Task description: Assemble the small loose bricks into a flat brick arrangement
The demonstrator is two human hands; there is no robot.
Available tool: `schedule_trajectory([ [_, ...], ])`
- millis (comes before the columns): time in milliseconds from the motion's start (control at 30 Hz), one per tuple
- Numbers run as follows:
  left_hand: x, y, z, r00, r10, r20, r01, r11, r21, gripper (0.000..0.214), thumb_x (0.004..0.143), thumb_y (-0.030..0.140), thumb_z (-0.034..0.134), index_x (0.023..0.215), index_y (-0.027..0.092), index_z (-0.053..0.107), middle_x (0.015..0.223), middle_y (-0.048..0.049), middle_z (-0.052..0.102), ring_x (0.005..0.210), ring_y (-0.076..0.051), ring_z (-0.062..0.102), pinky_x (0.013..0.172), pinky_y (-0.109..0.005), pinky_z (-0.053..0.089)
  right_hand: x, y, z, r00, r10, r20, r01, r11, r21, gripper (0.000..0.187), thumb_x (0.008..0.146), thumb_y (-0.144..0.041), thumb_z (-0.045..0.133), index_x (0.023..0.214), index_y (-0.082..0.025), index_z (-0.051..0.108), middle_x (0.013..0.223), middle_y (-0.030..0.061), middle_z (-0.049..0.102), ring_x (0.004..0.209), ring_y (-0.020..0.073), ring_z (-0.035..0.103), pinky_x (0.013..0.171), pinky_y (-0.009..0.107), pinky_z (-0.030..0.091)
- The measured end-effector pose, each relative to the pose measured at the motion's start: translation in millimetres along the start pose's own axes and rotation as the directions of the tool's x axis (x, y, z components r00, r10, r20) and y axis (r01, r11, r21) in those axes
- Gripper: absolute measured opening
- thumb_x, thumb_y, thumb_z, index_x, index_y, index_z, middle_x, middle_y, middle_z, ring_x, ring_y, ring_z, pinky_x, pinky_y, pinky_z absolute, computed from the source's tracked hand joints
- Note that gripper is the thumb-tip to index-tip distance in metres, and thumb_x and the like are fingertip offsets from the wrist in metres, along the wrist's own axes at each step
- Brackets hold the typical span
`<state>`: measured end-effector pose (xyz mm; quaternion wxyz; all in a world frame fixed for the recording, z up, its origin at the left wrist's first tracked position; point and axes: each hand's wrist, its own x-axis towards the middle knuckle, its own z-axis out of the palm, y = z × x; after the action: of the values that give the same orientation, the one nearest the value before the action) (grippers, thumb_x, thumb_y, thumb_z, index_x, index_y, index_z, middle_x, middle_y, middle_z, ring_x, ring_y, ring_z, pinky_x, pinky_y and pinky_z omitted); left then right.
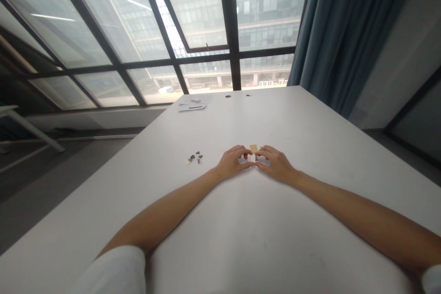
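Note:
My left hand (232, 162) and my right hand (275, 163) meet at the middle of a white table (310, 124), fingers curled and pinched together. Between the fingertips sits a small brick build (254, 152) with a tan plate on top, a white part below and a bit of red by the left fingers. Both hands grip this small piece, resting on the tabletop. Both forearms stretch out from white sleeves at the bottom of the view.
A small heap of dark and pale loose pieces (195, 158) lies left of my left hand. Papers (193, 103) lie at the table's far edge near two dark holes (228, 96). Large windows stand behind, a blue curtain (344, 32) at right.

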<state>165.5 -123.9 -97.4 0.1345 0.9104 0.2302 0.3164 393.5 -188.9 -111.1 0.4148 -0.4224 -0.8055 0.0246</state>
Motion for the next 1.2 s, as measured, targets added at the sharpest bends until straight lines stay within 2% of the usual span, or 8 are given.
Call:
schedule_trajectory([
  [300, -0.2, -6.0, -0.8, 0.998, 0.014, 0.068, -0.006, 0.994, -0.111, 0.037, 0.089, 0.049, 0.071, 0.11, 0.019, 0.069, 0.088, -0.0035, 0.065, 0.076, -0.014, 0.055, 0.075, -0.027, 0.046, 0.8, -4.1, -2.1, 0.999, -0.002, 0.036, 0.002, 1.0, 0.017, 0.019, 0.085, -0.022, 0.071, 0.104, -0.022, 0.067, 0.1, 0.0059, 0.069, 0.092, 0.0198, 0.065, 0.081, 0.032, 0.051],
  [533, -1.3, 1.3, -2.0, 0.998, 0.035, 0.056, -0.032, 0.998, -0.05, 0.037, 0.087, 0.048, 0.073, 0.111, 0.021, 0.069, 0.089, -0.0025, 0.065, 0.08, -0.015, 0.058, 0.077, -0.027, 0.046, 1.4, -8.3, -3.8, 0.999, 0.013, 0.036, -0.014, 1.0, 0.025, 0.023, 0.078, -0.016, 0.07, 0.099, -0.022, 0.063, 0.097, 0.0044, 0.067, 0.088, 0.0195, 0.062, 0.078, 0.031, 0.049],
  [667, -1.9, 6.7, -3.4, 0.998, 0.043, 0.043, -0.041, 0.998, -0.042, 0.031, 0.086, 0.041, 0.073, 0.109, 0.021, 0.069, 0.089, -0.0027, 0.067, 0.085, -0.016, 0.061, 0.08, -0.028, 0.048, 0.5, -8.8, -3.9, 0.999, 0.002, 0.036, -0.003, 1.0, 0.022, 0.023, 0.077, -0.016, 0.07, 0.097, -0.022, 0.061, 0.096, 0.0045, 0.066, 0.087, 0.0199, 0.062, 0.077, 0.031, 0.049],
  [867, -3.5, 9.9, -0.7, 0.999, 0.029, 0.02, -0.028, 0.998, -0.047, 0.028, 0.085, 0.039, 0.073, 0.106, 0.02, 0.07, 0.087, -0.0034, 0.068, 0.085, -0.016, 0.062, 0.08, -0.028, 0.05, -0.6, -7.3, -3.8, 0.998, -0.025, 0.05, 0.025, 1.0, 0.009, 0.024, 0.079, -0.02, 0.071, 0.1, -0.023, 0.061, 0.098, 0.005, 0.067, 0.092, 0.0214, 0.063, 0.083, 0.035, 0.051],
  [1200, -2.7, 3.9, -1.0, 0.997, 0.035, 0.064, -0.03, 0.996, -0.079, 0.036, 0.09, 0.05, 0.069, 0.11, 0.02, 0.072, 0.089, -0.0056, 0.069, 0.085, -0.016, 0.062, 0.081, -0.029, 0.05, 0.0, -10.1, -6.1, 0.998, -0.019, 0.067, 0.021, 1.0, -0.024, 0.022, 0.08, -0.02, 0.07, 0.101, -0.023, 0.063, 0.101, 0.007, 0.069, 0.097, 0.023, 0.065, 0.087, 0.038, 0.054],
])
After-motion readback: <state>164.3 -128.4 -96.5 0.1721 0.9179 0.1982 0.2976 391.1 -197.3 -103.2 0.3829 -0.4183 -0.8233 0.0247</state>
